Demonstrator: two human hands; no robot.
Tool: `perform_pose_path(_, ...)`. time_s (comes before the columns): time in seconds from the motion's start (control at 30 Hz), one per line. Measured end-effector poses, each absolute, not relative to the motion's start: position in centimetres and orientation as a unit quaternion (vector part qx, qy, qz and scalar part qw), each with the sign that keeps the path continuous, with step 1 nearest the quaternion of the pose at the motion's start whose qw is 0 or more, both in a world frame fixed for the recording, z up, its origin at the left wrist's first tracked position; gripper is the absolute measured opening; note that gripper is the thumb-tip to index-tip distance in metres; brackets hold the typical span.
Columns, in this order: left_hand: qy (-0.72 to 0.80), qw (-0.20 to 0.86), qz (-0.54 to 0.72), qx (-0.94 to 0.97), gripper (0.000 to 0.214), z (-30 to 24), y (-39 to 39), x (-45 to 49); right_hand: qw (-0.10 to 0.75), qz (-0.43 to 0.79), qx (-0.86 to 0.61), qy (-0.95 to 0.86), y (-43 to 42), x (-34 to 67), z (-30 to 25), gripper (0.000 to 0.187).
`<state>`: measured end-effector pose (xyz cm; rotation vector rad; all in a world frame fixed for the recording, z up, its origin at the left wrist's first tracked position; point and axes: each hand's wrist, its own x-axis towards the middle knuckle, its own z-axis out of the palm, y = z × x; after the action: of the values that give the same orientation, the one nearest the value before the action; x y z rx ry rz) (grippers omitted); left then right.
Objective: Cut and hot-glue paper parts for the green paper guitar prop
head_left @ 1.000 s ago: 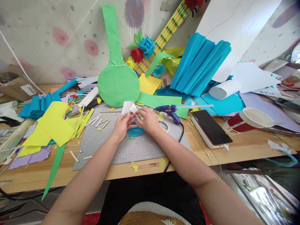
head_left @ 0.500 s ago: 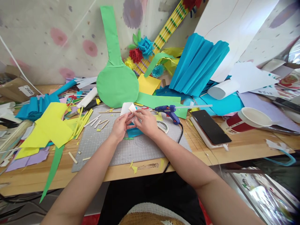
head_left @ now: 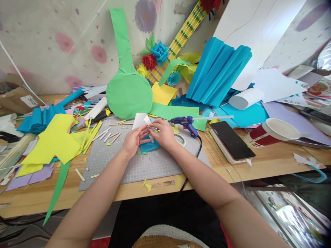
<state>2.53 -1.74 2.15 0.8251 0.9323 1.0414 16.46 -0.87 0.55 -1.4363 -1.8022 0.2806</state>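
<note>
Head view: observed above the cutting mat (head_left: 108, 160), right hand (head_left: 162, 134) with fingertips pinched on a small pale strip (head_left: 147, 120); left hand (head_left: 132, 140) half open alongside, grip not determinable. Noted on the mat: blue paper (head_left: 149, 146) below the hands; at its far right corner, glue gun (head_left: 184, 120).

Bare arms (head_left: 107, 189) converge forward, left hand (head_left: 133, 140) partly spread, right hand (head_left: 163, 134) curled close beside it.

1. Lit brightly and softly over the wooden table (head_left: 279, 159).
2. Shining with white glare on glossy surface (head_left: 287, 210), lower right.
3. Stretched toward the edges, as at the paper cup (head_left: 274, 132).
4. Somewhat blurred at far right.
</note>
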Motion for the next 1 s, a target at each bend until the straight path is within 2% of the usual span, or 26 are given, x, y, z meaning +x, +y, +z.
perform_pose_path(0.37,0.45,0.664,0.467,0.371,0.027,2.3,-1.7,2.5,0.391,0.114,-0.577,-0.708,-0.6,16.6,0.3,0.02)
perform_pose_path(0.57,0.482,0.587,0.52,0.392,0.023,2.0,-1.2,2.0,0.366,0.122,-0.583,-0.715,-0.7,16.8,0.7,0.019)
perform_pose_path(0.7,0.403,0.587,0.613,0.344,0.025,3.0,-0.8,1.2,0.353,0.114,-0.567,-0.735,-0.7,16.8,0.7,0.019)
perform_pose_path(0.9,0.333,0.598,0.659,0.312,0.046,5.0,-0.4,-1.0,0.341,0.143,-0.543,-0.754,-0.6,16.9,0.5,0.019)
perform_pose_path(1.0,0.329,0.587,0.673,0.307,0.04,4.9,0.0,-1.8,0.344,0.145,-0.537,-0.756,-0.6,16.9,0.3,0.019)
